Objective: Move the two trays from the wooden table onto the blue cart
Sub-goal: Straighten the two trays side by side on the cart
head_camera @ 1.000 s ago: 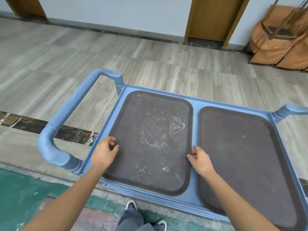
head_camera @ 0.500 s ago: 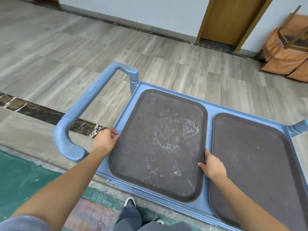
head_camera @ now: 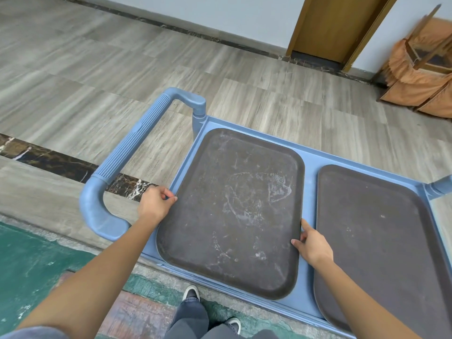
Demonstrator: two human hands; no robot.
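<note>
Two dark brown trays lie flat side by side on the blue cart (head_camera: 310, 167). The scuffed left tray (head_camera: 234, 211) fills the cart's left half. The right tray (head_camera: 381, 238) runs out of view at the right edge. My left hand (head_camera: 154, 205) pinches the left tray's left rim with thumb and fingertips. My right hand (head_camera: 313, 245) grips the same tray's right rim, in the gap between the two trays, with its thumb on top. The wooden table is not in view.
The cart's ribbed blue handle (head_camera: 132, 152) sticks out to the left. My shoes (head_camera: 192, 293) stand on a green floor strip below the cart. A wooden door (head_camera: 335, 25) and orange-draped stacked chairs (head_camera: 423, 69) stand at the far wall.
Both hands have slid a little farther along the left tray's side rims. The tray stays flat on the cart. My head has turned left, so the cart sits further right in view.
</note>
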